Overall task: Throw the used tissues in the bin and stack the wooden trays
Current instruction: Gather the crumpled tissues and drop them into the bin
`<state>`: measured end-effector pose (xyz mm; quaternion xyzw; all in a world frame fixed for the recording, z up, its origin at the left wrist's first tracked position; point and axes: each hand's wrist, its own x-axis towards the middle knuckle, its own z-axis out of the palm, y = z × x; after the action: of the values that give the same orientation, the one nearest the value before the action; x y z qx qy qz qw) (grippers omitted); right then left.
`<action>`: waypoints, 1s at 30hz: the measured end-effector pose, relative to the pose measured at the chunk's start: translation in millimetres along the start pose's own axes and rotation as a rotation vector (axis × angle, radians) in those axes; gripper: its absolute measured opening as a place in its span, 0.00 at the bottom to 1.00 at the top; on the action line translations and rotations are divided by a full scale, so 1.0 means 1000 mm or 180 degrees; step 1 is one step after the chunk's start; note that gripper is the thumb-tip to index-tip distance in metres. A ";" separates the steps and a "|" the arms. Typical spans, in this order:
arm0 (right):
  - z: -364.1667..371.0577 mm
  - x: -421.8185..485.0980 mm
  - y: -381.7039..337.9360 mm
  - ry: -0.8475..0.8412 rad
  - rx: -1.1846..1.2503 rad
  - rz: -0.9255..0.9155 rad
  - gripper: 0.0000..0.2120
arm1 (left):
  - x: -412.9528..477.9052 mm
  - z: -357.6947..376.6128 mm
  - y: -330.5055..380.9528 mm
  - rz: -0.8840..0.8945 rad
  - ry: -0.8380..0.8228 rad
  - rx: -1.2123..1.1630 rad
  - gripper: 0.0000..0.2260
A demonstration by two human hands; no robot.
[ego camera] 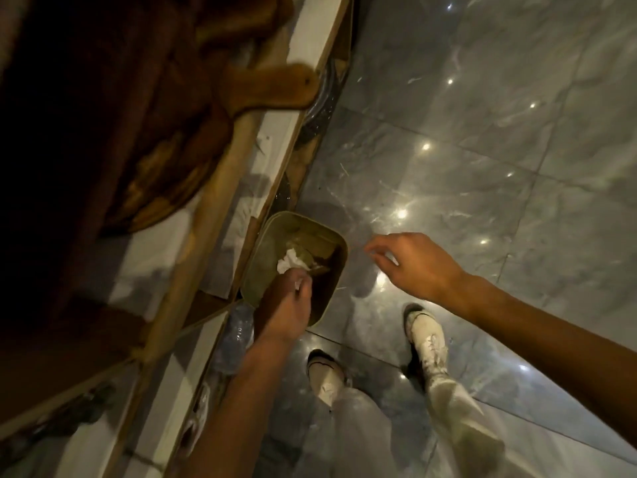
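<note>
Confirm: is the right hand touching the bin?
Apart. The head view shows a strip of bare floor between the right hand's fingertips and the bin's rim.

Eatery, marble floor [482,150], wooden serving boards [269,88]

The bin [303,225] is a dull olive green, muddier and browner inside. In it the crumpled tissue [289,263] shows plain white. Round the bin, the floor [482,132] is glossy grey marble tile, streaked with pale veins, crossed by thin dark joints and dotted with bright white glints. Below the bin, the shoes [429,336] are off-white with dark scuffs, under pale grey trousers [458,408]. Left of the bin, the counter [310,39] is white, edged in light tan wood. Up from the bin, the wooden tray [269,86] is warm honey brown. By the bin's near corner, a clear bottle [238,334] looks faintly blue.
</note>
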<state>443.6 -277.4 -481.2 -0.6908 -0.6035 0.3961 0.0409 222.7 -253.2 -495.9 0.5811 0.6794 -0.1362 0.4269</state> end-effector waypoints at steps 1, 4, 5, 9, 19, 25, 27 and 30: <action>-0.022 -0.016 -0.005 0.0025 0.0005 -0.0021 0.12 | -0.023 -0.012 0.012 0.0236 0.0034 0.0168 0.18; -0.092 -0.069 -0.024 0.0104 0.0001 -0.0096 0.12 | -0.090 -0.057 0.059 0.0483 0.0229 0.0113 0.14; -0.114 -0.086 -0.031 0.0136 -0.0018 -0.0139 0.12 | -0.111 -0.072 0.075 0.0575 0.0341 0.0189 0.14; -0.195 -0.150 -0.062 0.0122 -0.0052 -0.0182 0.13 | -0.203 -0.124 0.124 0.0820 0.0626 0.0334 0.13; -0.319 -0.238 -0.167 -0.0036 -0.0022 -0.0760 0.23 | -0.392 -0.243 0.168 0.0711 0.1453 -0.0017 0.16; -0.356 -0.218 -0.255 -0.0253 -0.0130 -0.1384 0.26 | -0.441 -0.295 0.122 0.0365 0.1772 -0.0596 0.14; -0.367 -0.201 -0.292 -0.0321 -0.0155 -0.1571 0.27 | -0.444 -0.314 0.104 0.0178 0.1869 -0.0781 0.14; -0.375 -0.176 -0.349 -0.0349 -0.0133 -0.1781 0.25 | -0.439 -0.350 0.079 -0.0004 0.2103 -0.0849 0.15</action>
<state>395.0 -177.5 49.4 -0.4756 -0.7801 0.3936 0.1018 129.2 -287.7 61.7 0.5325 0.7929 0.1487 0.2562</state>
